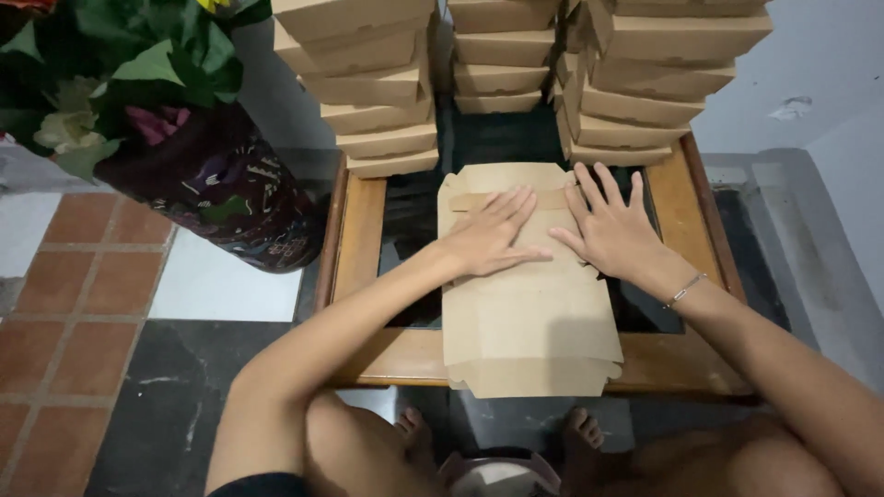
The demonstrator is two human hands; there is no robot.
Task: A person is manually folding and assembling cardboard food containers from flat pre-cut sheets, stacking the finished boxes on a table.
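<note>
A flat, unfolded brown cardboard box blank (529,317) lies on a low wooden table with a dark glass top (361,235). My left hand (488,235) presses flat on its upper middle, fingers pointing up and to the right. Beside it, my right hand (612,225) rests palm down on the blank's upper right part, fingers spread. A thin bracelet (683,292) is on my right wrist. Neither hand grips anything.
Three tall stacks of folded brown cardboard boxes (378,92) (502,55) (645,83) stand at the table's far side. A dark patterned vase with artificial flowers (198,156) stands on the tiled floor at left. My knees and feet (414,433) are under the table's near edge.
</note>
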